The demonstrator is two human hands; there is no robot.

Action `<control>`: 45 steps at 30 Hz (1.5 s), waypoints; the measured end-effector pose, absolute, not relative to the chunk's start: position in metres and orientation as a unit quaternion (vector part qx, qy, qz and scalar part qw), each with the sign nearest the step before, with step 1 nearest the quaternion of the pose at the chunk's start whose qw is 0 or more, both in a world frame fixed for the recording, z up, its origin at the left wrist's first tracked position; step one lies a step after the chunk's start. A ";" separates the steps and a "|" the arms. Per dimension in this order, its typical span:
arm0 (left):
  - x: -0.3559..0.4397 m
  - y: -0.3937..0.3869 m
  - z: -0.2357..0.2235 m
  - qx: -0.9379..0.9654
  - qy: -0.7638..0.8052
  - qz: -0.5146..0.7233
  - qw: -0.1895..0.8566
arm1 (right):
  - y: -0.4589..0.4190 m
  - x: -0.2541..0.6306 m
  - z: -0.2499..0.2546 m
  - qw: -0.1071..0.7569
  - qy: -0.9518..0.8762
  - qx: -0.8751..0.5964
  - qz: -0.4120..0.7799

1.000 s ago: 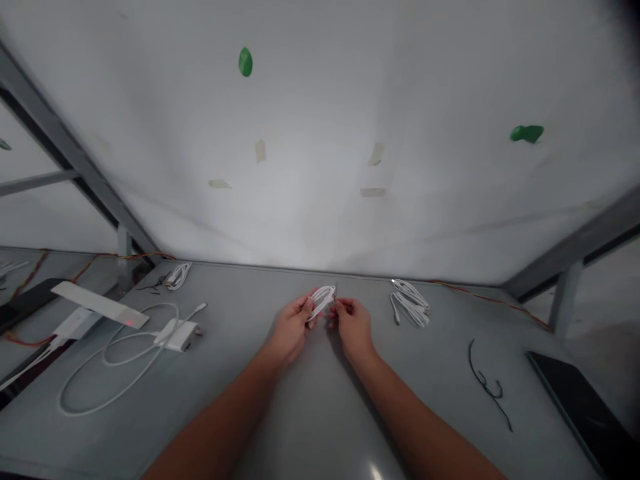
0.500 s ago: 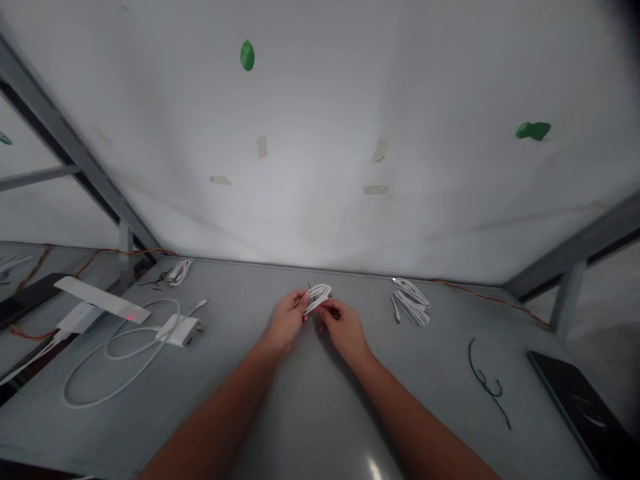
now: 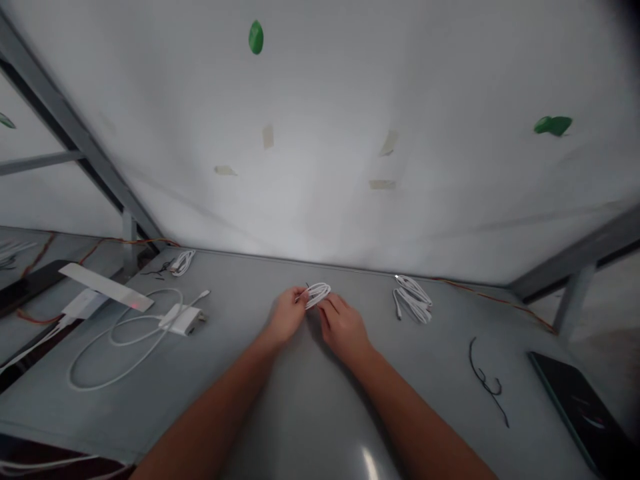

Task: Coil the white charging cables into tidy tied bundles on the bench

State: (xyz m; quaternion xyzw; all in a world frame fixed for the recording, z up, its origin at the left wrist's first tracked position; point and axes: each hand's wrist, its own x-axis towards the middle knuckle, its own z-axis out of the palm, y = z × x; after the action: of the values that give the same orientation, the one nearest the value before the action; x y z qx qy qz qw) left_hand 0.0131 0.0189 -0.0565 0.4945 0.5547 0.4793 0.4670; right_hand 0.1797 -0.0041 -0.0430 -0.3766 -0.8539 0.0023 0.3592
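Observation:
A white cable [image 3: 319,291], wound into a small coil, is held up between my two hands over the grey table. My left hand [image 3: 290,312] pinches the coil's left end, where a short dark tip of a tie sticks up. Fingers of my right hand [image 3: 345,327] are closed at the lower right of the coil, thumb and forefinger together; the back of the hand partly hides what they grip. Right of my hands lie more coiled white cables [image 3: 414,300]. Farther right are thin black twist ties [image 3: 483,377].
At the left, a white power adapter [image 3: 181,320] lies with a loose looped white cable [image 3: 80,385]. A white power strip [image 3: 107,287] is beyond it. Another small cable coil [image 3: 183,263] is at the back left. A dark phone [image 3: 580,407] lies at the right. A white panel [image 3: 320,167] rises behind.
My right hand has turned so that its back faces up more, with its fingers at the coil's lower right. My left hand keeps its hold. The camera view has shifted slightly.

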 end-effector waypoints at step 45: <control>0.032 -0.002 -0.036 0.633 0.590 0.393 0.310 | 0.011 0.183 -0.056 0.403 -0.831 -0.376 0.075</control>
State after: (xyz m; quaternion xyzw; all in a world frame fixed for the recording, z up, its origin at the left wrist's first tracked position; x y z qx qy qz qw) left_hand 0.0319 -0.0017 -0.0359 0.6334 0.5901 0.3927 0.3104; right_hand 0.1831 0.0111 -0.0559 -0.3765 -0.8309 0.0746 0.4027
